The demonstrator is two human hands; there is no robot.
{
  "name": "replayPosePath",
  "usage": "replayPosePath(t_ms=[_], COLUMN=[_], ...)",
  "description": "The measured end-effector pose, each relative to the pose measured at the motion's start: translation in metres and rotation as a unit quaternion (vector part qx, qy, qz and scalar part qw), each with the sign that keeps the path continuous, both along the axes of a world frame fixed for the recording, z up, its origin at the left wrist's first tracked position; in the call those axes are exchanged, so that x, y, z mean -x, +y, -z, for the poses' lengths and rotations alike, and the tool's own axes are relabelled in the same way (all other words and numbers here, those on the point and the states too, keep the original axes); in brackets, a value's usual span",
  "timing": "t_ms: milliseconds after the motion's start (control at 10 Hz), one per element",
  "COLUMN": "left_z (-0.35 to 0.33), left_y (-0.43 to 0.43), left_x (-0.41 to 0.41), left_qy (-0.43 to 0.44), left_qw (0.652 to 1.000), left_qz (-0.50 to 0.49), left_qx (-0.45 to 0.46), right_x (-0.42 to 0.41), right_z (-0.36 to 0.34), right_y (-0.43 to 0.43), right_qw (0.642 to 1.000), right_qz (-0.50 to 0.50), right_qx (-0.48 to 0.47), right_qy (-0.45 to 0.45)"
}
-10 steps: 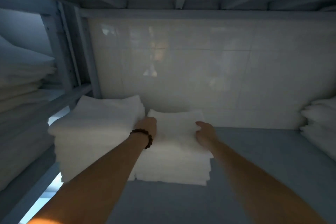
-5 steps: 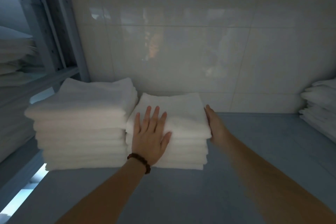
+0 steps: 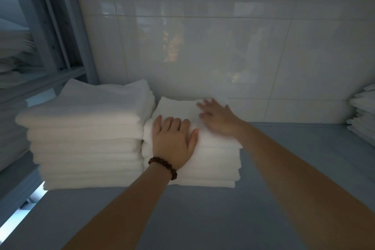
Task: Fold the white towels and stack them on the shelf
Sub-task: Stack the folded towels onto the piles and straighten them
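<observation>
White towels [image 3: 213,164]: folded pile on the grey-blue shelf [image 3: 223,219], back edge near the tiled wall [image 3: 223,46].
Left hand [image 3: 174,142]: flat, fingers straight, palm pressing the pile's top front edge; beaded bracelet [image 3: 162,166] at the wrist.
Right hand [image 3: 217,119]: blurred, fingers spread and uncurled, lying on the top towel farther back.
Taller stack [image 3: 87,128]: just beside, on the pile's left.
Right edge: more folded linen [image 3: 363,115], well apart.
Left bay: folded sheets [image 3: 12,57] beyond the metal upright [image 3: 60,26].
</observation>
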State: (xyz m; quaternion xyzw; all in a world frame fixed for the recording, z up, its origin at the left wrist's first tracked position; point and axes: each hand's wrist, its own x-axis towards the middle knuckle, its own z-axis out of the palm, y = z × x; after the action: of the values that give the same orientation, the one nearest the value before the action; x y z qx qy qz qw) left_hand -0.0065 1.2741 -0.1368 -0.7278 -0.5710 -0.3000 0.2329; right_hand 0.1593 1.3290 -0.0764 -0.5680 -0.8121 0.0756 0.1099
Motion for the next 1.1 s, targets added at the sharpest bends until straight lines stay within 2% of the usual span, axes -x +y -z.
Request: replayPosePath(t_ms=[100, 200, 300, 400, 500, 600, 700, 800, 900, 1000, 1100], left_z=[0.01, 0.012, 0.007, 0.001, 0.0, -0.004, -0.011, -0.007, 0.004, 0.011, 0.013], left_y=[-0.008, -0.016, -0.019, -0.015, -0.015, -0.018, -0.019, -0.018, -0.01, 0.002, 0.01], left_x=[0.007, 0.016, 0.011, 0.006, 0.007, 0.005, -0.005, -0.026, -0.038, -0.038, -0.035], left_qy=[-0.003, -0.003, 0.002, -0.007, -0.027, -0.026, -0.039, -0.019, 0.021, 0.042, 0.042], left_qw=[1.0, 1.0, 0.997, 0.993, 0.991, 0.989, 0.992, 0.998, 0.998, 0.999, 0.999], left_qz=[0.004, -0.013, -0.035, -0.051, -0.066, -0.076, -0.068, -0.009, 0.034, 0.024, 0.026], left_qx=[0.001, 0.015, 0.074, 0.107, 0.113, 0.124, 0.104, 0.062, 0.04, 0.024, -0.006], right_x=[0.019, -0.007, -0.015, 0.023, 0.032, 0.01, 0.004, -0.02, -0.044, -0.038, -0.04], right_z=[0.015, 0.008, -0.002, 0.01, 0.019, 0.008, -0.002, -0.006, 0.005, 0.034, 0.032], right_y=[-0.003, -0.001, 0.011, 0.023, 0.043, 0.061, 0.061, 0.048, 0.014, 0.001, -0.014], right_qw=[0.986, 0.978, 0.97, 0.974, 0.977, 0.977, 0.993, 0.98, 0.843, 0.848, 0.81], right_qz=[-0.03, 0.03, 0.052, -0.093, -0.107, -0.004, -0.024, 0.038, 0.164, 0.142, 0.095], right_qx=[0.074, 0.111, 0.091, 0.063, 0.068, 0.032, 0.023, 0.033, 0.059, 0.04, 0.047], right_qy=[-0.145, -0.176, -0.221, -0.197, -0.172, -0.211, -0.112, 0.191, 0.51, 0.509, 0.576])
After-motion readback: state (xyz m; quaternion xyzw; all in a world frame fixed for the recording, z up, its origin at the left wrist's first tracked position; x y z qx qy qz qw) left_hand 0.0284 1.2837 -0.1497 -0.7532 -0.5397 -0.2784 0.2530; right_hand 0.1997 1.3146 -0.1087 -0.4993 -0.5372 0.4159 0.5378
